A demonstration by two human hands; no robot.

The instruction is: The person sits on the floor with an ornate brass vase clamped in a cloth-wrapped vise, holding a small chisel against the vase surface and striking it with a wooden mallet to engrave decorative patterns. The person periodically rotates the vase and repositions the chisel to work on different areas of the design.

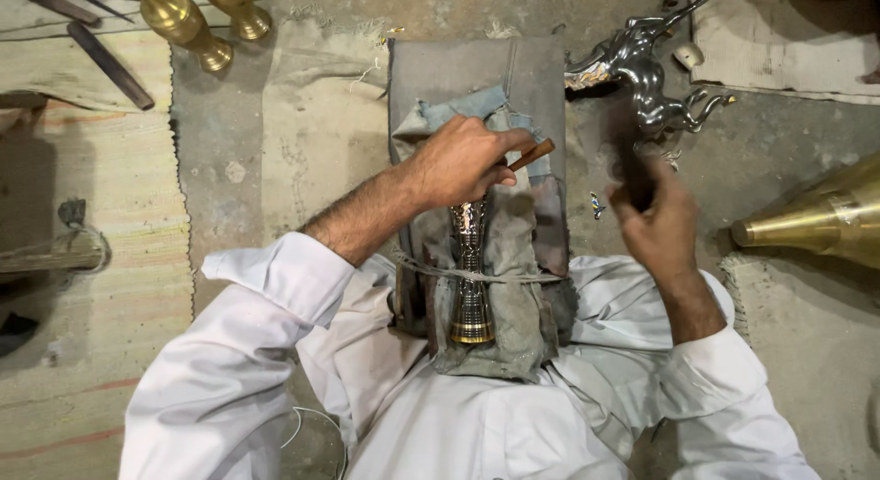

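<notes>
A slim brass and silver vase [471, 278] lies on a cloth-wrapped block [513, 287], tied down by a cord across its middle. My left hand [463, 161] is closed around a wooden-handled tool [532, 154] whose tip meets the vase's upper end. Raised and blurred to the right, my right hand [660, 219] grips a dark hammer-like tool [632, 168] above the floor, apart from the vase.
A shiny metal horse figure [646, 81] lies at the upper right. A large brass cone [816, 223] sits at the right edge. Two brass vases [206, 22] and dark tools [110, 66] rest at the upper left on woven mats.
</notes>
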